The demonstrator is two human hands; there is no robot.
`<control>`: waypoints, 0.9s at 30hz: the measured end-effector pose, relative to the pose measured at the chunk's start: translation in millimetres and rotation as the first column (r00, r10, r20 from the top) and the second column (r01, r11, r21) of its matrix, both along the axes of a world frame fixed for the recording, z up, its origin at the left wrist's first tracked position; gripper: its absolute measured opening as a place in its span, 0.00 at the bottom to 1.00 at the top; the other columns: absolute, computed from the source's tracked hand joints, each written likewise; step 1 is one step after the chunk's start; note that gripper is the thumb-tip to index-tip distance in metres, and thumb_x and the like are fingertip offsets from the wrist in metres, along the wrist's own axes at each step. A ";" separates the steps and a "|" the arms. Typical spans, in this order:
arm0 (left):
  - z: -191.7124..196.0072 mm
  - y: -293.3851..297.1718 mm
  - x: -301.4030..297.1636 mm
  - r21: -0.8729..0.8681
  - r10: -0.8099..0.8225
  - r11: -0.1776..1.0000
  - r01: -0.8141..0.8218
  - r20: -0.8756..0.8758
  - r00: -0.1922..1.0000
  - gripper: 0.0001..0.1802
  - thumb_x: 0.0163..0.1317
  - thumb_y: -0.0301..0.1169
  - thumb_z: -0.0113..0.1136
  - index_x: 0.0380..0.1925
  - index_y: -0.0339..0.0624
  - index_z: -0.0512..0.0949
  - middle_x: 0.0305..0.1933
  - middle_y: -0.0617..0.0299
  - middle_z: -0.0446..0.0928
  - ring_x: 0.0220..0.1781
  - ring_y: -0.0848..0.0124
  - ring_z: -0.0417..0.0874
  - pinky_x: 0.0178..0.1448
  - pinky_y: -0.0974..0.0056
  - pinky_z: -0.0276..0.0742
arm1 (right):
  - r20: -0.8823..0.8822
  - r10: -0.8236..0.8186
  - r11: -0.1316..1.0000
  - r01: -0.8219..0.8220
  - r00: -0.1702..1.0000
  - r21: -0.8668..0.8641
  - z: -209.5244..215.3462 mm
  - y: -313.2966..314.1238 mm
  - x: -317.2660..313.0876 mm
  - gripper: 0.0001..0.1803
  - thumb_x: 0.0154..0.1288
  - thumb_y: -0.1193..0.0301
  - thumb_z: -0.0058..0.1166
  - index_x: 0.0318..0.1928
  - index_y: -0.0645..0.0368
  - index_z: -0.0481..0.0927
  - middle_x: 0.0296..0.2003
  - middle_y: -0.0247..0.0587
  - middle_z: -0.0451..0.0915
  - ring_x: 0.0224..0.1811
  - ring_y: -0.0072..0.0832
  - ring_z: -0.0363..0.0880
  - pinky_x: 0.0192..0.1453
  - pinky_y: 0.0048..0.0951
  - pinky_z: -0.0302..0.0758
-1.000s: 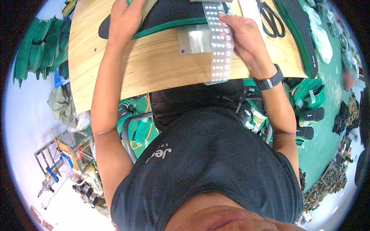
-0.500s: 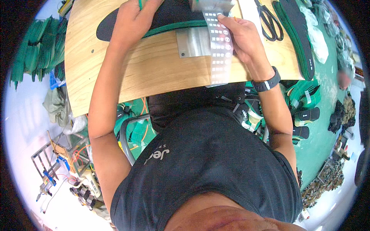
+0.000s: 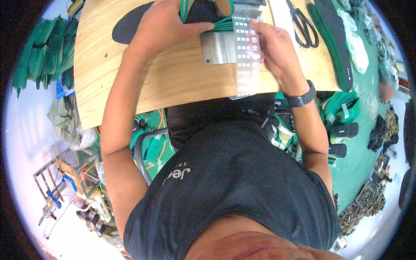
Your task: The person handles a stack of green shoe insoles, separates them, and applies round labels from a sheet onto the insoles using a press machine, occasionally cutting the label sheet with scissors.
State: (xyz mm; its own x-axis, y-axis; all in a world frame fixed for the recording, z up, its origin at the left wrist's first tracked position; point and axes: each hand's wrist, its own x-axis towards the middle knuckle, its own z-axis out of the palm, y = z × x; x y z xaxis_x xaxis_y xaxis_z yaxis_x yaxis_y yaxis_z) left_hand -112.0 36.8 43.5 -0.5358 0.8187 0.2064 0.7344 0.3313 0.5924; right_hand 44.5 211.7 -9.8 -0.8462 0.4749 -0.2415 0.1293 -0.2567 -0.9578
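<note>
My left hand (image 3: pixel 167 26) lies flat on a stack of green-edged black insoles (image 3: pixel 208 17) at the far side of the wooden table (image 3: pixel 173 82), pressing them down. My right hand (image 3: pixel 275 45) touches a long clear sticker sheet (image 3: pixel 247 54) with rows of small labels, fingertips at its upper part. The sheet hangs over the table's near edge. Under it lies a small metal plate (image 3: pixel 219 47). A black watch sits on my right wrist.
Black scissors (image 3: pixel 303 26) lie on the table to the right, beside long black insoles (image 3: pixel 336 47). Green insoles are piled at the left (image 3: pixel 39 60) and below the table on the right (image 3: pixel 342 112). A wire rack and cables stand at the lower left.
The view has shifted so the table sits lower in the picture. My left hand has slid right along the insoles toward the sticker sheet. My right hand stays on the sheet.
</note>
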 end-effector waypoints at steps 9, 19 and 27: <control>-11.5 -4.7 1.8 0.066 0.070 0.996 -0.060 -0.162 0.984 0.27 0.45 0.37 0.71 0.45 0.37 0.77 0.40 0.43 0.80 0.43 0.48 0.80 0.49 0.54 0.76 | -0.162 -0.221 0.971 0.201 0.962 -0.129 0.1 -0.8 23.3 0.09 0.66 0.69 0.54 0.32 0.62 0.78 0.25 0.35 0.78 0.23 0.19 0.76 0.24 0.20 0.73; -31.2 -11.1 -23.8 0.350 0.195 0.876 -0.332 0.374 0.907 0.10 0.54 0.29 0.53 0.27 0.31 0.76 0.22 0.61 0.75 0.26 0.73 0.73 0.33 0.64 0.71 | -0.054 -0.073 0.995 0.069 0.996 -0.075 -3.9 3.8 -1.6 0.11 0.66 0.70 0.53 0.27 0.61 0.79 0.21 0.34 0.79 0.19 0.19 0.74 0.21 0.19 0.67; -28.6 -14.9 -27.2 0.434 0.218 0.839 -0.328 0.283 0.934 0.11 0.55 0.31 0.52 0.27 0.32 0.77 0.23 0.62 0.75 0.27 0.72 0.73 0.34 0.67 0.70 | -0.194 -0.249 0.958 0.211 0.949 -0.194 -8.9 0.9 6.9 0.09 0.68 0.72 0.50 0.35 0.67 0.78 0.29 0.41 0.80 0.24 0.26 0.79 0.29 0.26 0.79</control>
